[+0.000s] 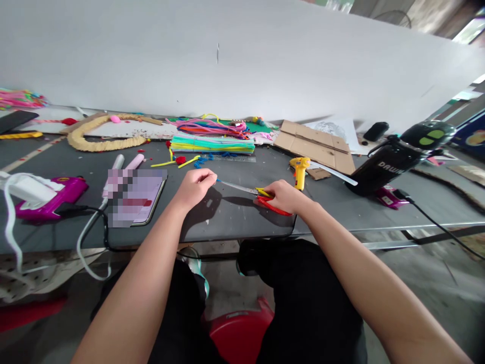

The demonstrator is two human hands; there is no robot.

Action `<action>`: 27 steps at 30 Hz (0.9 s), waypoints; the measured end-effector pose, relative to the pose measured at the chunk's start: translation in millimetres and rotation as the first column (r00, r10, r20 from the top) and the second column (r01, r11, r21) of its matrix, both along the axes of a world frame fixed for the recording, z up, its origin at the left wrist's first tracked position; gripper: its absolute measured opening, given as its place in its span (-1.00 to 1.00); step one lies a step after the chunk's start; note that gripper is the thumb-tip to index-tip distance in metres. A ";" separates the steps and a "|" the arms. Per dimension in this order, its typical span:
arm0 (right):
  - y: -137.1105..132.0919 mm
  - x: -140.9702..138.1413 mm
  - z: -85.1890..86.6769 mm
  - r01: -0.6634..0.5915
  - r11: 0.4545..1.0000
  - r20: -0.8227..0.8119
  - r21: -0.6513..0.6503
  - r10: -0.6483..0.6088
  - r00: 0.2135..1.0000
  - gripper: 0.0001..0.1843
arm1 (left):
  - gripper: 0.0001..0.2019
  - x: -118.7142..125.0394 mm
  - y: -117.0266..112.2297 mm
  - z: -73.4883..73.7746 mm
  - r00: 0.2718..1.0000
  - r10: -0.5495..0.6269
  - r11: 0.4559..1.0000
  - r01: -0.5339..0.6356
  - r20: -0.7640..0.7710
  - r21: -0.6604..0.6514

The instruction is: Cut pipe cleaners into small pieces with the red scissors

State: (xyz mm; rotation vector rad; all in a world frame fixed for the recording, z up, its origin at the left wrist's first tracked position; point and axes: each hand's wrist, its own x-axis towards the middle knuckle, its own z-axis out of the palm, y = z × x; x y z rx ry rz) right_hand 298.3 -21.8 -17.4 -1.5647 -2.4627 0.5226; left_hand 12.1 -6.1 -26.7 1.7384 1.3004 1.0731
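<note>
My right hand [282, 196] is closed around the red and yellow handles of a pair of scissors [238, 187]. The blades point left, and their tips reach close to my left hand [196, 188]. Pinched between the left thumb and fingers is a small blue piece of pipe cleaner [217, 179]; most of it is hidden by the fingers. Whether the blades touch it I cannot tell. Beyond the hands lie blue pipe cleaner scraps [204, 161], a red pompom-like ball [181, 160] and a bundle of turquoise and yellow pipe cleaners [212, 144].
A yellow glue gun [300, 172] stands right of the scissors, before folded cardboard [314, 144]. A black bottle [394, 159] leans farther right. Leftward are a phone [151, 194], a purple power strip [71, 194] with cables, and a wrapped tan ring [87, 141]. A white board [189, 60] rises behind.
</note>
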 end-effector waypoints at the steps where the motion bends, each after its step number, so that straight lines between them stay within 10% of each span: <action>1: -0.7 -0.5 1.2 -0.006 1.000 0.014 0.003 0.006 1.000 -0.50 | -0.73 -0.2 0.1 -0.2 1.000 0.002 1.000 -0.002 0.003 -0.002; 12: -3.4 -4.7 -3.2 0.047 0.991 -0.131 -0.125 -0.064 0.989 -0.43 | -0.76 -3.1 6.9 -7.6 0.991 -0.013 0.999 0.018 0.136 -0.036; 27: -6.5 -8.9 -3.9 0.096 0.993 -0.061 0.070 -0.092 0.994 -0.43 | -0.76 -4.0 8.3 -9.3 0.990 -0.005 1.000 0.004 0.140 0.013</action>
